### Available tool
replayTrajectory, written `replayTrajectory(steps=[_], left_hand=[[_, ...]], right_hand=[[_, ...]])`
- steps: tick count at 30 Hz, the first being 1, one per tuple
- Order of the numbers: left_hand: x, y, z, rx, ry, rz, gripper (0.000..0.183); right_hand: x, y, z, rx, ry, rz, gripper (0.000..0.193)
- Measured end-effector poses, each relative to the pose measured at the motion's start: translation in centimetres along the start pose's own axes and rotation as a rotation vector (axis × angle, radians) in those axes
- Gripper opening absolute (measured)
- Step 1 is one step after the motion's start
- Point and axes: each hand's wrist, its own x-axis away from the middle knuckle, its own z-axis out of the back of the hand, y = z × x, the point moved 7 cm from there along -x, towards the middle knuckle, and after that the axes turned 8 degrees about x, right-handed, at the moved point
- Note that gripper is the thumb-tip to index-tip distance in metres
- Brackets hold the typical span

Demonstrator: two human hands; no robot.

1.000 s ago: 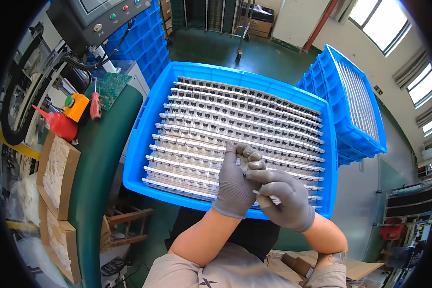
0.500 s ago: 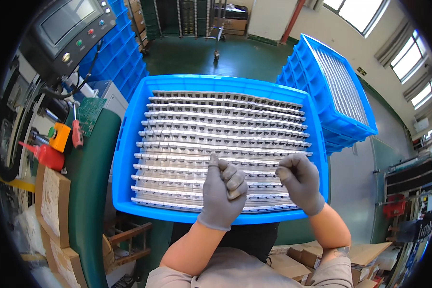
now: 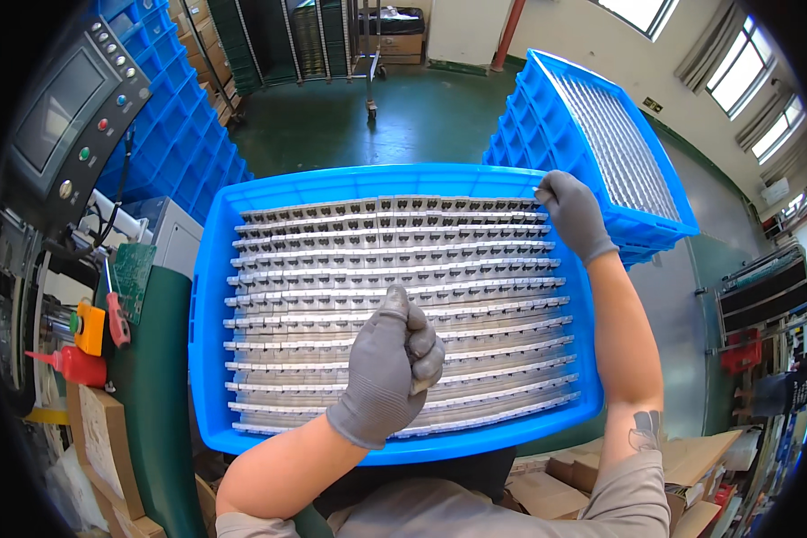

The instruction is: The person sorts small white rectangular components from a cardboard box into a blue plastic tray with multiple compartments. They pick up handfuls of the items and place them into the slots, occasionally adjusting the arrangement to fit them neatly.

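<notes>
A blue plastic crate (image 3: 208, 296) is filled with several rows of small white plastic pieces (image 3: 314, 278) bearing dark fittings. My left hand (image 3: 387, 363), in a grey glove, hangs over the middle rows with its fingers curled; whatever it may hold is hidden. At the crate's far right corner is my right hand (image 3: 572, 211), gloved the same way. Its thumb and finger are pinched together by the end of the farthest row. A tiny pale spot shows at those fingertips, too small to name.
Another blue crate (image 3: 520, 117) of white rows tops a stack at the far right. To the left are a control panel (image 3: 72, 117), a red-handled screwdriver (image 3: 117, 318), a green circuit board (image 3: 134, 276) and a red bottle (image 3: 81, 366). Cardboard boxes (image 3: 547, 493) lie at the lower right.
My right hand has reached away from me, from the near right rows to the crate's far right corner. The left hand stays curled over the rows. The whole view has shifted somewhat.
</notes>
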Motion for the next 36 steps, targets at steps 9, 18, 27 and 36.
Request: replayTrajectory(steps=[9,18,27,36], left_hand=[[-2.7,-0.5,2.2,-0.068,0.048,0.103,0.040],[-1.8,-1.2,3.2,-0.137,0.085,0.190,0.044],[-1.5,-1.2,3.0,-0.147,0.092,0.205,0.045],[-1.5,-1.3,3.7,-0.071,0.081,0.201,0.044]], right_hand=[[-1.1,0.6,-4.8,0.174,-0.157,0.166,0.003],[-1.2,0.5,-5.5,0.255,-0.195,0.184,0.004],[-1.2,0.2,-5.8,0.283,-0.226,0.157,0.006],[-0.7,0.3,-4.4,0.198,-0.182,0.130,0.012]])
